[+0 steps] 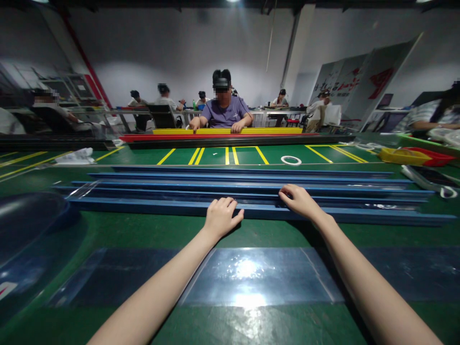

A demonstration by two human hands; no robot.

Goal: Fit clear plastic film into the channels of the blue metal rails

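Note:
Several long blue channel strips [172, 209] lie side by side across the green table. My left hand [222, 218] is at the nearest strip, its fingers bent over the edge and its thumb against the front side. To its right, my right hand [300, 200] reaches into the same strip's trough with fingers curled and thumb and forefinger together. Whatever lies between those fingertips is too small and dark to make out. Nearer to me, beneath my forearms, a clear plastic sheet [247, 275] lies flat and reflects the light.
A dark blue rounded object [32, 225] stands at left. White tape ring [291, 160], yellow tray [404, 155] and a dark device [427, 177] lie beyond the strips. Across the table, a person in purple [226, 112] handles a yellow strip [266, 130] behind red and black ones.

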